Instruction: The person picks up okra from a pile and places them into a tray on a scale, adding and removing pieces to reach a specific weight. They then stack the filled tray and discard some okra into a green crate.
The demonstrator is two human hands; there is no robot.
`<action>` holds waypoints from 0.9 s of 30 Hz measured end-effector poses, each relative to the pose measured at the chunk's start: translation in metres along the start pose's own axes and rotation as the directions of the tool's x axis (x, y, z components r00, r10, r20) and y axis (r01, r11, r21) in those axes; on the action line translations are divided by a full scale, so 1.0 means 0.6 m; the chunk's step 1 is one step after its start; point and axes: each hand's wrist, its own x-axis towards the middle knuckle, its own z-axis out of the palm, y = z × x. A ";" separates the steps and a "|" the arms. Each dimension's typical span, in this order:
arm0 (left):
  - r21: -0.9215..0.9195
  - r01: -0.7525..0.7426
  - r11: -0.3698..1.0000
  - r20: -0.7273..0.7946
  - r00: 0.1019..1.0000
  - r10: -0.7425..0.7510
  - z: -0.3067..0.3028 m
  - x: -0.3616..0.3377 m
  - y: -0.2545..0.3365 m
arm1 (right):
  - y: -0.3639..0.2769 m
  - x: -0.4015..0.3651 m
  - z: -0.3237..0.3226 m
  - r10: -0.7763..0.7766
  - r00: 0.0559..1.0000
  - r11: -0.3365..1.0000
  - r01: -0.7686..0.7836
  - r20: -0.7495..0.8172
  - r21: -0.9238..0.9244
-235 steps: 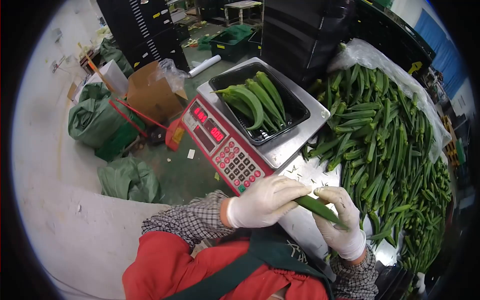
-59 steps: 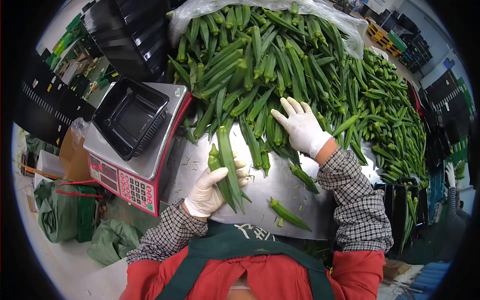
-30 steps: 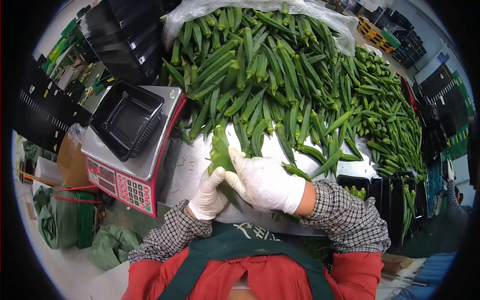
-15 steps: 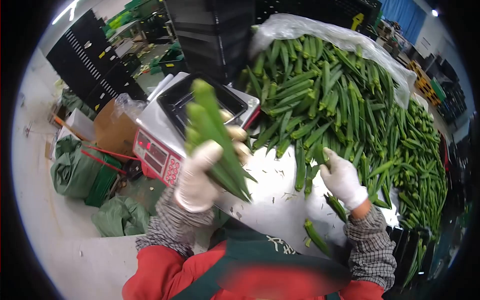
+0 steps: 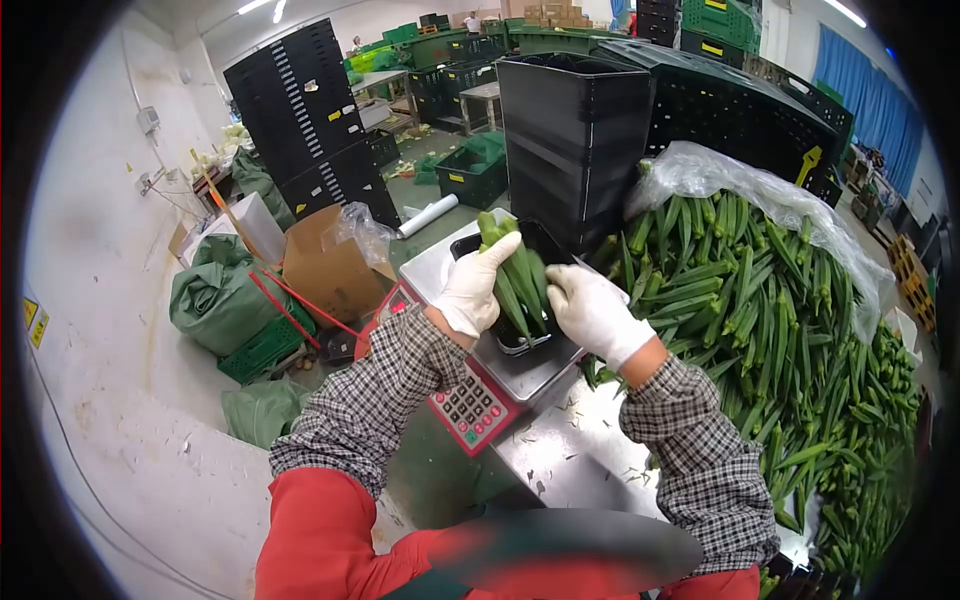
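The left hand [image 5: 470, 292] is closed around a bunch of okra [image 5: 516, 280], thumb across the near side, and holds it over the black tray [image 5: 541, 238] on the scale [image 5: 535, 375]. The pods' long axis runs from stem ends at the far left to pointed tips at the near right, roughly along the tray's length; whether the bunch touches the tray floor cannot be told. The right hand [image 5: 592, 312] is just to the right of the pods, its fingers curled in toward their lower part; whether they grip a pod is hidden. Both hands are close to the bunch, but the left has the hold. The tray lies directly beneath it, showing at its far and near ends. To the right of the scale, a large okra heap [image 5: 735, 290] covers much of the metal table [image 5: 580, 450], nearer the right hand.
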 end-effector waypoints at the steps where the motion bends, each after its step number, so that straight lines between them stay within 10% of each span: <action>1: 0.076 -0.036 0.996 0.044 0.999 0.032 -0.006 0.001 0.001 | 0.011 -0.007 0.002 -0.014 0.999 0.999 0.013 0.030 0.030; 5: 0.466 -0.331 0.821 0.102 0.941 0.322 0.010 -0.020 -0.006 | -0.001 -0.043 -0.051 -0.097 0.985 0.983 0.117 -0.142 0.144; 9: 0.777 -0.428 0.461 0.110 0.814 0.570 -0.021 -0.032 0.001 | 0.037 -0.131 -0.165 0.081 0.979 0.993 -0.096 -0.189 -0.074; 13: 0.490 -0.588 0.644 0.313 0.808 0.499 0.030 -0.140 -0.001 | 0.185 -0.282 -0.208 0.566 0.801 0.604 -0.565 -0.195 -0.562; 16: 0.526 -0.673 0.520 0.520 0.738 0.430 0.045 -0.181 -0.062 | 0.194 -0.323 -0.168 0.548 0.800 0.544 -0.563 -0.245 -0.622; 27: 0.588 -0.318 0.744 0.497 0.867 -0.022 0.049 -0.230 -0.239 | 0.146 -0.372 -0.113 0.526 0.847 0.730 -0.496 -0.076 -0.470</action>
